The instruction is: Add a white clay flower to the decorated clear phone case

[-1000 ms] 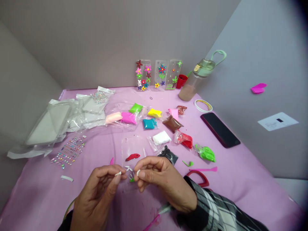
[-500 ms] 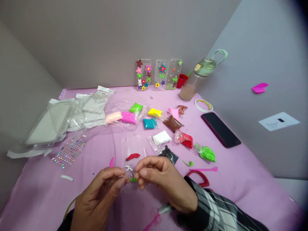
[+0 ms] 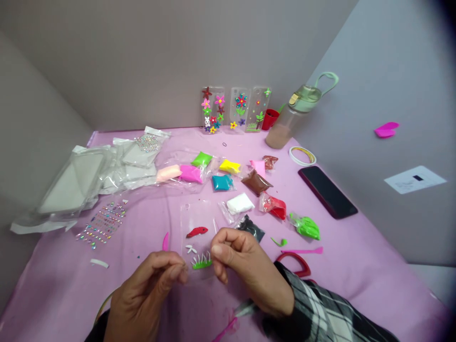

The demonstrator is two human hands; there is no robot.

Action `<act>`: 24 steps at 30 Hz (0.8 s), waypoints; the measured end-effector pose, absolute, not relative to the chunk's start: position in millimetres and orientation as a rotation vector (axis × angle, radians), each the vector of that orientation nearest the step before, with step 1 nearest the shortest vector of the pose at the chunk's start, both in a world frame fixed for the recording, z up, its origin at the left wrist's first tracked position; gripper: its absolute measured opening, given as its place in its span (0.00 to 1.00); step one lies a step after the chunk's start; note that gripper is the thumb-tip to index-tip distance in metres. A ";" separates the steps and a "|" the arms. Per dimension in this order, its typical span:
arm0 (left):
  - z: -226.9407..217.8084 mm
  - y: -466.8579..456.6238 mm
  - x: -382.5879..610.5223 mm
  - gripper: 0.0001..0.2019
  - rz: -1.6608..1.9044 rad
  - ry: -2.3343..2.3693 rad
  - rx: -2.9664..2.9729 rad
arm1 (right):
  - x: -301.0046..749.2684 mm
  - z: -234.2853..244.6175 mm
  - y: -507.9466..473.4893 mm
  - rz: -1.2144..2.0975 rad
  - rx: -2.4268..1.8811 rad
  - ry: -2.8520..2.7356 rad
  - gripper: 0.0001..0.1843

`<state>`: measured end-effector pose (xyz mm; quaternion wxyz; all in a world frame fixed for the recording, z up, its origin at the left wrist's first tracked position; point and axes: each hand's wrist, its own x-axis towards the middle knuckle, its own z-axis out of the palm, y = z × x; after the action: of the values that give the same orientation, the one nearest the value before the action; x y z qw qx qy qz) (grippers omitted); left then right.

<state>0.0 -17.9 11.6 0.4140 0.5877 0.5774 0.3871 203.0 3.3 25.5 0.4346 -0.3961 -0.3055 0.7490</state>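
Observation:
Between my hands, a clear phone case [image 3: 185, 216] lies flat on the table. It bears a red clay shape [image 3: 197, 232] like a fish, small white clay pieces [image 3: 191, 249] and a green clay strip with thin white stalks [image 3: 201, 264]. My left hand [image 3: 151, 282] is at the case's lower left, thumb pressed to fingertips; whatever it pinches is too small to make out. On the right side of the case, my right hand [image 3: 245, 268] is closed too, thumb against the curled index finger, and anything in its pinch is hidden.
Packets of coloured clay, such as a white one [image 3: 240, 203] and a teal one [image 3: 223, 183], lie beyond the case. Scissors [image 3: 294, 263] and a phone [image 3: 327, 192] are to the right, gem stickers [image 3: 103, 223] to the left. A bottle [image 3: 288, 118] stands behind.
My hands have drawn apart, the right one moving rightward and the left slightly down and left. The green strip with its white stalks now shows fully between them.

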 end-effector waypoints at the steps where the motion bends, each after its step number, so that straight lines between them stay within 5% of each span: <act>1: 9.8 -18.1 -1.8 0.15 0.965 1.444 1.484 | 203.2 25.5 3.6 1.854 -0.995 -0.767 0.20; 4: 6.9 -17.0 -2.5 0.17 0.998 1.436 1.468 | 203.4 25.6 4.7 1.834 -1.009 -0.781 0.18; 10: 17.1 -11.1 9.9 0.03 1.174 1.388 1.424 | 202.5 26.2 4.6 1.850 -0.990 -0.755 0.12; 19: 15.0 -8.2 9.0 0.07 1.156 1.357 1.374 | 203.3 26.8 4.6 1.822 -1.037 -0.786 0.19; 24: 10.3 -8.8 4.8 0.07 1.061 1.375 1.446 | 203.1 26.6 5.5 1.846 -1.023 -0.791 0.12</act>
<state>4.8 -8.8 10.3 0.4266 0.5786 0.5504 0.4247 203.1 5.5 26.6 0.4295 -0.4100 -0.3170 0.7396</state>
